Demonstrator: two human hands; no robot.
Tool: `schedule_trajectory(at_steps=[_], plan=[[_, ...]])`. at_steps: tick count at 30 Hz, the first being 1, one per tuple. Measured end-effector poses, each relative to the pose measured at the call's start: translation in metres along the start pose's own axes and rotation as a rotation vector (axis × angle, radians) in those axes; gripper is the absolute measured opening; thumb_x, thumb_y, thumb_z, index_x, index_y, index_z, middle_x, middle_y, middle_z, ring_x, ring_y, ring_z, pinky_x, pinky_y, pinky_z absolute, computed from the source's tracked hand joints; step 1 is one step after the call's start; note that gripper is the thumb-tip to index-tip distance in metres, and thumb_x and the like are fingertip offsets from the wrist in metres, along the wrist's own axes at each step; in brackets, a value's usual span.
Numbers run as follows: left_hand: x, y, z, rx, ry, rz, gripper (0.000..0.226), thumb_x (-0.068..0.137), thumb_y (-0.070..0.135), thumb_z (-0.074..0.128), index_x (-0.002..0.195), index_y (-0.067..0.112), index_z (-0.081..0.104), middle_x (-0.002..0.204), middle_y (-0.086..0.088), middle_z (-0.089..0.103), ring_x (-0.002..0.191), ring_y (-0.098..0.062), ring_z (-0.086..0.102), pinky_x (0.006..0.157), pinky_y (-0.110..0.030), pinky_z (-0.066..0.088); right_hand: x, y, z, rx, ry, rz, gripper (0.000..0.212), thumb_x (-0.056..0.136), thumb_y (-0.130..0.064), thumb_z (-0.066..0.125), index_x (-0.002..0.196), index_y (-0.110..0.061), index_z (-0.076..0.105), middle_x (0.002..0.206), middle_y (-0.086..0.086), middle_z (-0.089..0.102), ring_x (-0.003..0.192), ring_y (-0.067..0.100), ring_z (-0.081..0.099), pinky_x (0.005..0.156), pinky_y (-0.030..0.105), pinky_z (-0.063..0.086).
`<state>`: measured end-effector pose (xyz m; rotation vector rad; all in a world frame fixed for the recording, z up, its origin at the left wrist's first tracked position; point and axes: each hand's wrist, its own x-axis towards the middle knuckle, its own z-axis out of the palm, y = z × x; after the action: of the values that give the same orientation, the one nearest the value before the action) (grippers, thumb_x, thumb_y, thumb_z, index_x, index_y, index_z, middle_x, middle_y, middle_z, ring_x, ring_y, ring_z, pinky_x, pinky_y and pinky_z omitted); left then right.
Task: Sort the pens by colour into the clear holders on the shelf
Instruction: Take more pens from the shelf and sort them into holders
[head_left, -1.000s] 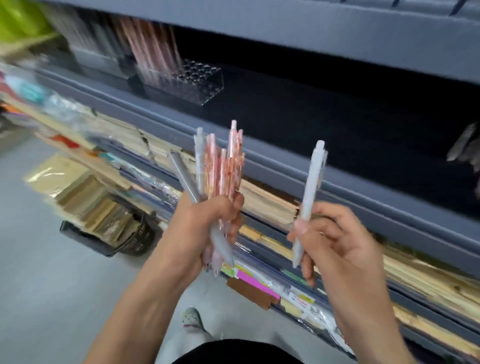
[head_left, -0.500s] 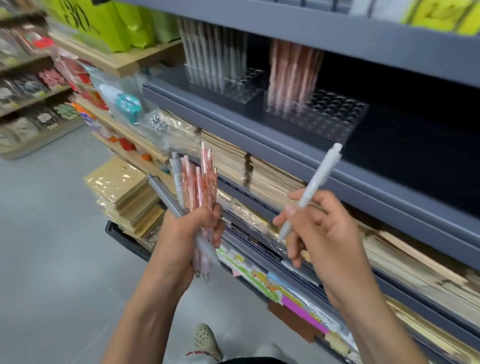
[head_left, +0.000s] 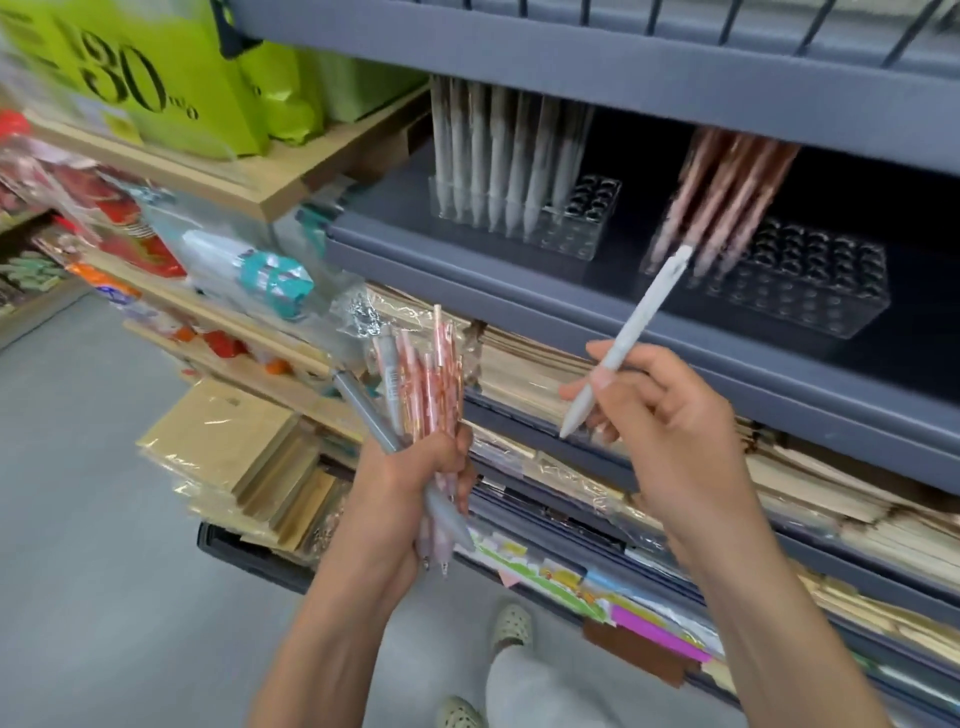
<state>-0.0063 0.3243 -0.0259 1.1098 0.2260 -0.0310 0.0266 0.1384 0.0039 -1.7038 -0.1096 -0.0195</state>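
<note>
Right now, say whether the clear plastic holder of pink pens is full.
Partly full: pink pens fill the clear plastic holder's left; other holes empty.

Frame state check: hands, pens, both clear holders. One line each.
left hand: grips pen bundle, pink plus grey, roughly upright.
right hand: pinches single grey pen, tilted, tip down, not in a holder.
left clear holder: partly filled, grey pens standing, right-end holes empty.
right clear holder: partly filled, pink pens at its back left, most holes empty.
</note>
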Motion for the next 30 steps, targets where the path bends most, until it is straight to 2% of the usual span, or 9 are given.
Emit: schedule_trajectory(at_steps=[3,6,9,12,15,20,25,26,30], plan=[[0.023,0.008,-0.007,-0.008,-0.023,-0.029,0.033,0.046,0.016,0.063,0.077,0.008,0.055,0.068,-0.007,0.049,0.047,-0.014,0.04,0.04,-0.022,0.036,0.018,-0.003,0.011,-0.052,0.03,-0.018,0.017,0.097,-0.031,0.055,0.109,-0.04,0.063,0.093,-0.012,0.075,0.076,0.013,0.067,0.074,0.043,0.055],[0.044,0.02,-0.014,-0.001,-0.053,-0.019,0.024,0.047,0.016,0.064,0.07,0.011,0.061,0.068,-0.006,0.052,0.045,-0.014,0.043,0.039,-0.022,0.039,0.039,-0.007,0.021,0.005,0.078,-0.045,0.018,0.096,-0.023,0.058,0.109,-0.033,0.066,0.091,-0.008,0.075,0.079,0.007,0.069,0.073,0.026,0.056],[0.065,0.032,-0.02,0.034,-0.077,-0.016,0.022,0.055,0.006,0.06,0.076,0.008,0.058,0.068,-0.005,0.053,0.047,-0.014,0.042,0.041,-0.02,0.038,0.064,-0.013,0.031,0.054,0.148,-0.082,0.018,0.094,-0.017,0.062,0.108,-0.026,0.068,0.091,-0.005,0.074,0.08,0.009,0.071,0.07,0.014,0.054],[0.087,0.043,-0.025,0.048,-0.081,-0.025,0.02,0.06,0.001,0.053,0.079,0.006,0.056,0.065,-0.004,0.052,0.046,-0.012,0.043,0.04,-0.019,0.038,0.092,-0.017,0.039,0.039,0.257,-0.137,0.016,0.09,-0.013,0.067,0.104,-0.021,0.069,0.089,-0.004,0.074,0.081,0.011,0.072,0.071,0.019,0.058],[0.105,0.049,-0.026,0.023,-0.093,-0.034,0.023,0.061,0.0,0.052,0.083,0.006,0.055,0.068,-0.004,0.053,0.047,-0.012,0.044,0.038,-0.019,0.038,0.117,-0.019,0.044,-0.015,0.399,-0.211,0.016,0.086,-0.014,0.072,0.095,-0.027,0.067,0.087,-0.009,0.075,0.083,0.009,0.072,0.077,0.025,0.059],[0.124,0.055,-0.023,0.012,-0.122,-0.052,0.028,0.06,0.001,0.052,0.085,0.009,0.059,0.069,-0.003,0.057,0.046,-0.012,0.046,0.039,-0.018,0.039,0.145,-0.021,0.049,-0.102,0.6,-0.369,0.022,0.087,-0.016,0.072,0.091,-0.03,0.055,0.083,-0.012,0.073,0.085,0.005,0.07,0.077,0.02,0.053],[0.136,0.059,-0.027,0.059,-0.208,-0.071,0.032,0.06,0.003,0.052,0.092,0.009,0.056,0.072,-0.001,0.059,0.048,-0.011,0.047,0.039,-0.019,0.039,0.153,-0.016,0.056,-0.356,0.651,-0.415,0.01,0.093,-0.017,0.063,0.102,-0.012,0.06,0.085,-0.011,0.066,0.081,-0.003,0.065,0.076,0.014,0.05],[0.137,0.06,-0.028,0.067,-0.222,-0.08,0.033,0.06,0.003,0.052,0.092,0.009,0.056,0.072,-0.001,0.059,0.047,-0.011,0.047,0.039,-0.019,0.039,0.154,-0.017,0.057,-0.41,0.659,-0.411,0.013,0.094,-0.018,0.061,0.103,-0.009,0.061,0.086,-0.008,0.067,0.08,0.0,0.065,0.076,0.017,0.052],[0.139,0.064,-0.033,0.086,-0.256,-0.119,0.035,0.061,0.003,0.052,0.095,0.011,0.057,0.074,-0.002,0.059,0.048,-0.011,0.046,0.039,-0.019,0.039,0.162,-0.025,0.06,-0.651,0.636,-0.33,0.021,0.096,-0.025,0.055,0.106,-0.008,0.06,0.089,0.008,0.07,0.081,0.025,0.066,0.073,0.043,0.053]])
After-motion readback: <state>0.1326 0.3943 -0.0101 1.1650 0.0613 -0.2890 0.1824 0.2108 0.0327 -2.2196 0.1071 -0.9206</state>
